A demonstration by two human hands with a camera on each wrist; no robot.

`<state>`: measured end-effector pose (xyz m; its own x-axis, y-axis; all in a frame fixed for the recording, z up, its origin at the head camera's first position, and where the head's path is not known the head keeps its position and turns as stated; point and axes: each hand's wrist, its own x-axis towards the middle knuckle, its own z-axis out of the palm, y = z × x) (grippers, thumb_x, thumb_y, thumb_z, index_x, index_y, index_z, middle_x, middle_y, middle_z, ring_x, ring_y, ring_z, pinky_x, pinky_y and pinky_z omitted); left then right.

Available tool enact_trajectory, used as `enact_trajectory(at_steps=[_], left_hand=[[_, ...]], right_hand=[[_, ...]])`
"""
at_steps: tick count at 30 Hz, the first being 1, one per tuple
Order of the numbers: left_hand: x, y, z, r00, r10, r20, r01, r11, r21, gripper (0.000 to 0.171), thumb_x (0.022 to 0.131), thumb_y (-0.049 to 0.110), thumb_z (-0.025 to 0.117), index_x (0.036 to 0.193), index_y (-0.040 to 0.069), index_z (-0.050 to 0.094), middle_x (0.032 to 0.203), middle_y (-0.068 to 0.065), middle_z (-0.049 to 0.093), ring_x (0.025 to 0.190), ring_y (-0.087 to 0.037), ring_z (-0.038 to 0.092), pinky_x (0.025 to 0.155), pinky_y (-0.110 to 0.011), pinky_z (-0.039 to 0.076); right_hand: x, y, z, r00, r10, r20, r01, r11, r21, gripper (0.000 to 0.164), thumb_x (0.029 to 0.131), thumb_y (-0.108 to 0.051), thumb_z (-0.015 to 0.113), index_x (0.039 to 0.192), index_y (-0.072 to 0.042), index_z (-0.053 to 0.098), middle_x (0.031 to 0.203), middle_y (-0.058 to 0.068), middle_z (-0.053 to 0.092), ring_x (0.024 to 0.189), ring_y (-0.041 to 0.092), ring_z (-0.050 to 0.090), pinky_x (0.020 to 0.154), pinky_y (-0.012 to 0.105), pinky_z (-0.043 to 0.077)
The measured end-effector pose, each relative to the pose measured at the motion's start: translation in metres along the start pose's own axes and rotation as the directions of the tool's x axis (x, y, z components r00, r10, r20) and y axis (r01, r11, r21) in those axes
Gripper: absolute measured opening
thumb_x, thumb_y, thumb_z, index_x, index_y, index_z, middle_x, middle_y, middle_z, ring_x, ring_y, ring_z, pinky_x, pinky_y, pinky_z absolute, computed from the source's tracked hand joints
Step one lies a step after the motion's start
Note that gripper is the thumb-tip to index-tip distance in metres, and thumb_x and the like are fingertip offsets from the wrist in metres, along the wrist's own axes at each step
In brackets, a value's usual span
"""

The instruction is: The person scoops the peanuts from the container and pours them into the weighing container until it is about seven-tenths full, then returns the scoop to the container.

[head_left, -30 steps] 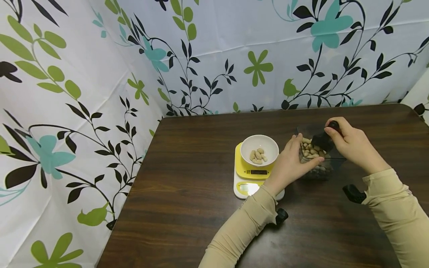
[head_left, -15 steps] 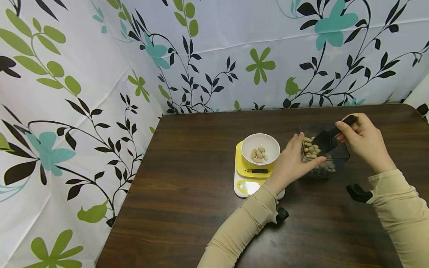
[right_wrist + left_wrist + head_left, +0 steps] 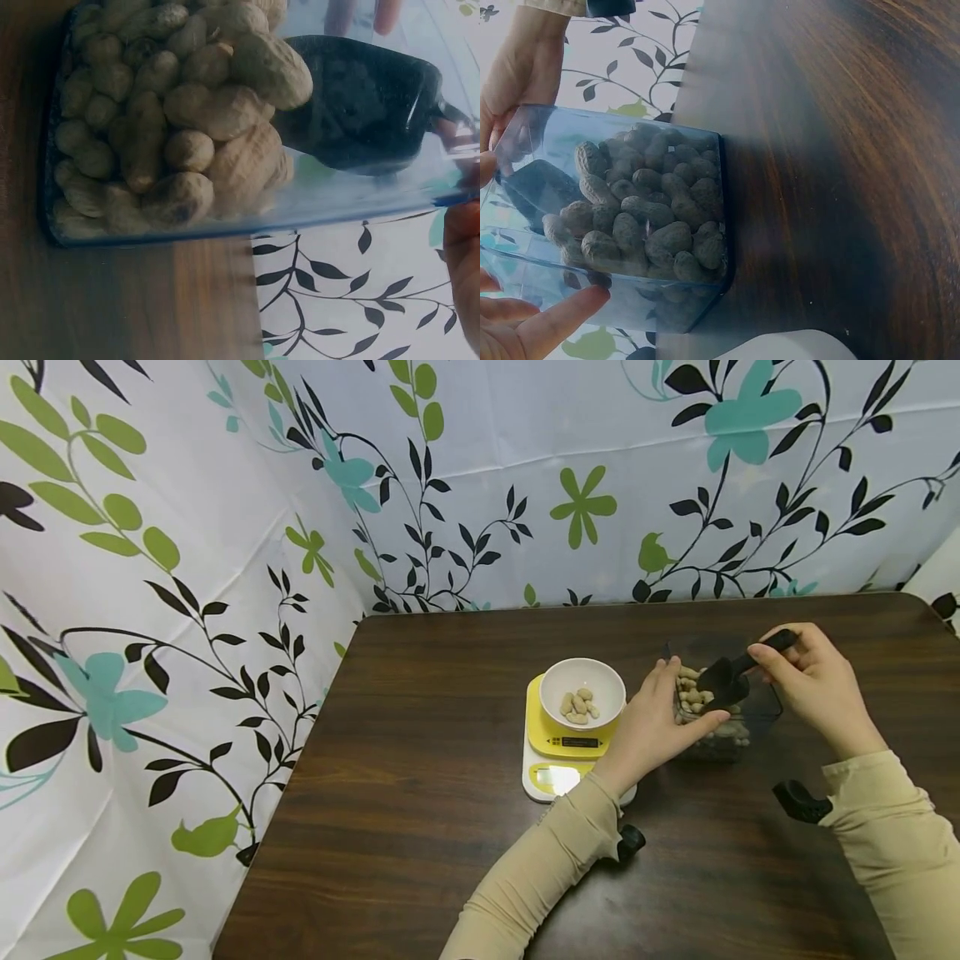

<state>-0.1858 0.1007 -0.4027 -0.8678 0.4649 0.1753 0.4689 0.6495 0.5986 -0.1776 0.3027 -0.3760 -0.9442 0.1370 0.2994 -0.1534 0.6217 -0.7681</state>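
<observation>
A clear plastic container (image 3: 720, 750) with unshelled peanuts (image 3: 646, 212) in it stands on the table. My left hand (image 3: 660, 712) grips its left side, the thumb along the front wall and the fingers along the side. In my right hand (image 3: 819, 687) is a black scoop (image 3: 360, 105), held by its handle. The scoop's blade is inside the container, tilted, with its lip right at the peanuts. Left of the container, a white bowl (image 3: 562, 675) holds several peanuts (image 3: 578, 708) and sits on a yellow-and-white kitchen scale (image 3: 561, 745).
The dark wooden table (image 3: 420, 760) stretches to the left. A white curtain (image 3: 480, 435) with leaf and flower prints hangs behind it and along its left side. Black wrist mounts (image 3: 801, 802) show at both sleeves.
My right hand has shifted to the right and slightly down, and the scoop's handle has tipped lower to the right. My left hand stays on the container.
</observation>
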Motion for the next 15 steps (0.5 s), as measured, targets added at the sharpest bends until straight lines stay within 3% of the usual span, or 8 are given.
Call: enact_trajectory(at_steps=[5, 8, 15], left_hand=[[0.000, 0.000, 0.000, 1.000, -0.005, 0.004, 0.005, 1.000, -0.014, 0.084, 0.086, 0.061, 0.051, 0.150, 0.018, 0.016, 0.154, -0.007, 0.026, 0.135, -0.018, 0.040, 0.099, -0.029, 0.046], [0.000, 0.000, 0.001, 1.000, -0.005, 0.007, 0.005, 1.000, -0.015, 0.085, 0.086, 0.061, 0.051, 0.151, 0.019, 0.016, 0.154, -0.007, 0.026, 0.135, -0.018, 0.040, 0.099, -0.029, 0.046], [-0.001, 0.000, 0.002, 1.000, -0.014, 0.005, 0.014, 1.000, -0.009, 0.084, 0.086, 0.061, 0.051, 0.150, 0.019, 0.016, 0.154, -0.006, 0.027, 0.135, -0.017, 0.039, 0.101, -0.028, 0.044]], right_hand=[[-0.008, 0.000, 0.001, 0.996, -0.092, -0.002, 0.092, 0.995, 0.040, 0.019, 0.091, -0.017, 0.061, 0.105, -0.027, 0.054, 0.064, -0.019, 0.051, 0.053, -0.003, 0.047, 0.044, 0.022, 0.031], [-0.011, 0.001, -0.001, 0.994, -0.113, 0.000, 0.113, 0.993, 0.035, 0.019, 0.091, -0.015, 0.059, 0.106, -0.026, 0.054, 0.064, -0.018, 0.051, 0.054, -0.005, 0.048, 0.044, 0.020, 0.032], [-0.013, 0.006, -0.005, 0.997, -0.073, 0.004, 0.073, 0.997, 0.035, 0.022, 0.094, -0.018, 0.055, 0.102, -0.038, 0.049, 0.053, -0.015, 0.039, 0.039, 0.005, 0.030, 0.039, 0.029, 0.023]])
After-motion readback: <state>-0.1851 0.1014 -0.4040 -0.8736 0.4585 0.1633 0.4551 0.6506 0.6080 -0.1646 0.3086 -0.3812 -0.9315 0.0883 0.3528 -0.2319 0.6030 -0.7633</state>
